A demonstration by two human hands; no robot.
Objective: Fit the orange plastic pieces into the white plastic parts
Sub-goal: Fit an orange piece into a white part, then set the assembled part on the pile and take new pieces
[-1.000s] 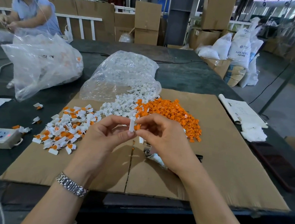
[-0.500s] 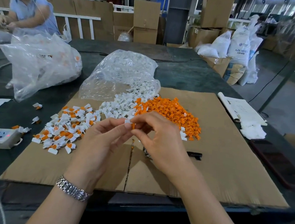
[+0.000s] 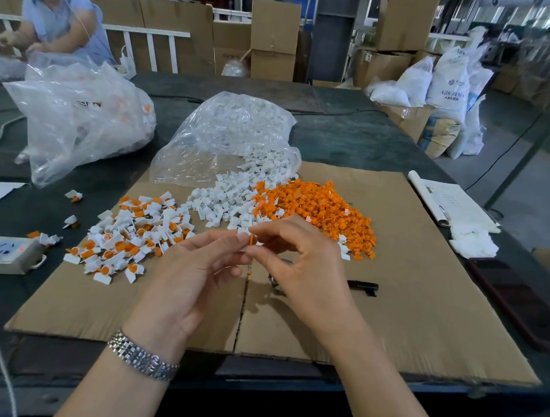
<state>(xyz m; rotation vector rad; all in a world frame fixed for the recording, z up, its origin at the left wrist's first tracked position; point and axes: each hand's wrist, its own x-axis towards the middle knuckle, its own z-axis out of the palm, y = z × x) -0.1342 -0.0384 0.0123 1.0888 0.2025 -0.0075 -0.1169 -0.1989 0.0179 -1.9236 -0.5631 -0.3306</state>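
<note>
Orange plastic piece [image 3: 251, 240], small and thin, sits pinched between the fingertips of both hands above the flat brown cardboard sheet [image 3: 409, 284]; fingers cover most of it, so its shape is hard to make out. The left hand [image 3: 192, 274] curls thumb and forefinger onto a small white plastic part [image 3: 242, 236] pressed against the orange piece, and only a corner of the white shows. The right hand [image 3: 301, 269] pinches the orange piece from the other side, its other fingers bent. A silver link watch band [image 3: 143, 359] circles the left wrist.

Behind the right hand lies a black tool [image 3: 361, 286], half hidden (its metal end peeks out by the palm). Left of the hands spreads a scatter of assembled white-and-orange parts [image 3: 126, 236]. Farther back sit a heap of loose white parts [image 3: 225, 201] and, touching it on the right, a heap of loose orange pieces [image 3: 316, 208]. A clear plastic bag [image 3: 226, 135] spills the white parts. At the far left, another person [image 3: 58, 23] is cut off by the frame edge.
</note>
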